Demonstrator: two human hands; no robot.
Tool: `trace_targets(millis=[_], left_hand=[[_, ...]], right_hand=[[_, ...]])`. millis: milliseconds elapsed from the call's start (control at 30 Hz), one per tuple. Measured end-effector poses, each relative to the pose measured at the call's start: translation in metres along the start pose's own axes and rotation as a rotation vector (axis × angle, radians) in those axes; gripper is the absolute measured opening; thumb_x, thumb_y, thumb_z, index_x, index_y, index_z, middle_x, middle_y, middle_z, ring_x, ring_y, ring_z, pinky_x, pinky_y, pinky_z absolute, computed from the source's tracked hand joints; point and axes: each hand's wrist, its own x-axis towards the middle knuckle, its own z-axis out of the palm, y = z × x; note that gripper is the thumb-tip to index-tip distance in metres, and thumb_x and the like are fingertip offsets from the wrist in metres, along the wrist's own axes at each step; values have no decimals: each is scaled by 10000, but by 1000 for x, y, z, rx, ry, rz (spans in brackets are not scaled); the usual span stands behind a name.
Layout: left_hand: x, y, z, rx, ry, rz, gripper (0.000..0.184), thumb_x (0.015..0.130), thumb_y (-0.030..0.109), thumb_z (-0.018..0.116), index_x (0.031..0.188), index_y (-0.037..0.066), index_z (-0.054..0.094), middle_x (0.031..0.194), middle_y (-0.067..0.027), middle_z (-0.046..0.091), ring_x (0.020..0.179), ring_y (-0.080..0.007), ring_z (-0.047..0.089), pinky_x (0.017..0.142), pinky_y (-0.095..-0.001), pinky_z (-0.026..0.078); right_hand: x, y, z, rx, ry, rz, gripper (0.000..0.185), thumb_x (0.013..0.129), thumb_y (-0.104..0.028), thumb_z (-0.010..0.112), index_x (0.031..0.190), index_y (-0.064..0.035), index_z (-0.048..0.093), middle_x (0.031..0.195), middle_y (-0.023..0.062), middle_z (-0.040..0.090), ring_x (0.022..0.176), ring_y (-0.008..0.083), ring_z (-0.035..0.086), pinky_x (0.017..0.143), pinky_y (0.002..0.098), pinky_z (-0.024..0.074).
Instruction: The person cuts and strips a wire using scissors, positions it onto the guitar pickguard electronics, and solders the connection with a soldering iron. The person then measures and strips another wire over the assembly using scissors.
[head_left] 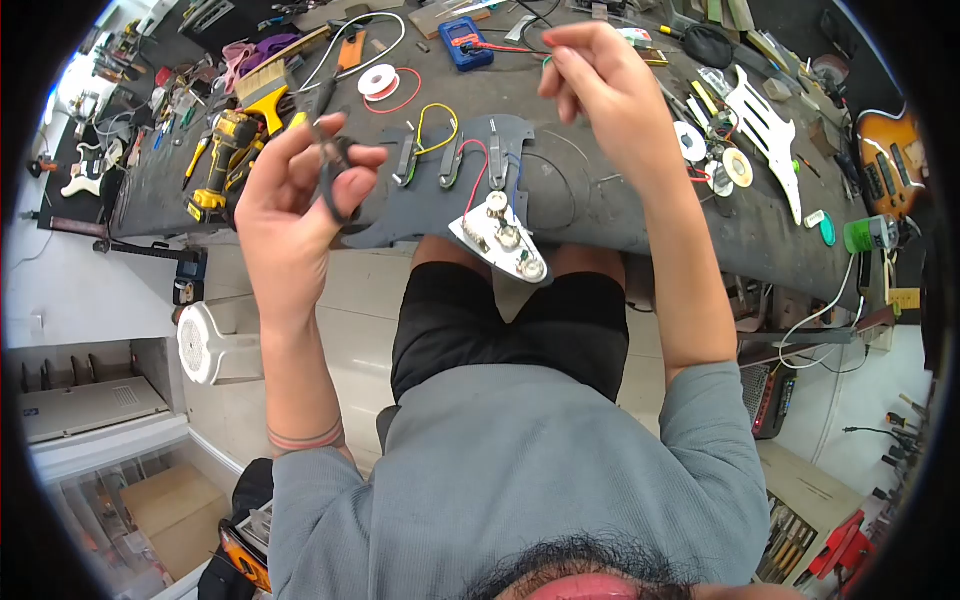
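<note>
My left hand (295, 190) is closed around black-handled scissors (345, 180), held upright above the bench's left side. Raised over the right side, my right hand (600, 85) has its fingers curled together. A small green bit shows at its fingertips, too small to name. Between and below both hands lies a dark guitar pickguard (390, 205) at the bench's front edge. Pickups (450, 165) sit on it, with a yellow wire (455, 115), a red wire (487, 165) and a blue wire (516, 180). A shiny control plate (500, 237) with potentiometers overhangs the edge above my lap.
A yellow drill (228, 150) and a wide brush (262, 95) lie left. Behind are a wire spool (378, 82) and a blue multimeter (466, 44). To the right are several spools (737, 167), a white pickguard (765, 130), a sunburst guitar body (885, 160) and a green-lidded jar (870, 235).
</note>
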Motion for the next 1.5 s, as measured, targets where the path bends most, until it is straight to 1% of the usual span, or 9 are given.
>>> trace_targets(millis=[167, 367, 433, 533, 833, 1233, 1367, 1433, 1500], left_hand=[[-81, -20, -7, -125, 9, -61, 544, 938, 32, 909, 1418, -4, 657, 1186, -145, 826, 1007, -179, 780, 880, -312, 636], [-156, -20, 49, -349, -191, -181, 668, 830, -29, 971, 1401, 57, 634, 1295, -89, 785, 1233, -153, 700, 1066, -339, 537], [-167, -22, 52, -320, -169, -155, 579, 883, -13, 944, 1373, 45, 640, 1245, -93, 796, 1124, -144, 720, 1014, -323, 562], [-179, -16, 55, -324, -89, -139, 483, 946, -14, 896, 1357, 20, 645, 1145, -103, 803, 1002, -132, 731, 949, -307, 593], [-184, -17, 49, -282, -155, -137, 452, 936, -65, 883, 1321, 9, 658, 1027, -89, 783, 989, -143, 749, 914, -297, 599], [-163, -32, 44, -376, -227, -203, 477, 922, -64, 891, 1326, 20, 651, 1002, -75, 784, 937, -138, 750, 883, -284, 601], [-153, -51, 33, -155, -335, -15, 484, 922, -23, 900, 1330, 27, 644, 1097, -97, 783, 1025, -161, 747, 921, -298, 580], [-153, -58, 32, -94, -430, 23, 555, 868, 99, 956, 1332, 19, 663, 1115, -105, 794, 1053, -202, 752, 976, -373, 578], [-153, -56, 37, -9, -463, 82, 539, 783, 84, 962, 1258, 35, 713, 1041, -88, 803, 920, -226, 747, 873, -374, 590]], right_hand=[[-118, -49, 25, 137, -45, 171, 81, 1141, -46, 608, 1208, 1, 608, 933, 58, 736, 703, 75, 611, 646, 241, 498], [-220, -49, 75, 164, -96, 338, 64, 1138, -30, 627, 1167, 23, 607, 966, 61, 737, 769, 64, 637, 648, 254, 518], [-236, -53, 85, 118, -102, 345, 66, 1131, -24, 644, 1161, 23, 609, 977, 54, 747, 782, 58, 646, 656, 252, 520], [-248, -59, 93, 105, -103, 324, 63, 1121, -16, 664, 1145, 24, 621, 974, 53, 747, 795, 56, 656, 661, 250, 520], [-261, -63, 87, -46, -109, 232, 83, 1068, -22, 721, 1075, 20, 650, 927, 57, 713, 777, 79, 655, 675, 270, 537], [-267, -57, 79, 84, 33, 398, 61, 1081, -44, 706, 1077, -5, 660, 911, -19, 674, 770, 23, 583, 668, 230, 478], [-262, -56, 78, 169, 144, 395, 65, 1115, -58, 689, 1144, -22, 644, 996, -25, 675, 873, 7, 595, 744, 207, 480], [-261, -55, 81, 199, 187, 375, 70, 1120, -64, 688, 1153, -22, 643, 1021, -17, 679, 897, 12, 608, 768, 212, 495], [-258, -53, 84, 219, 206, 362, 75, 1125, -66, 687, 1159, -20, 640, 1040, -9, 682, 919, 18, 621, 794, 218, 511]])
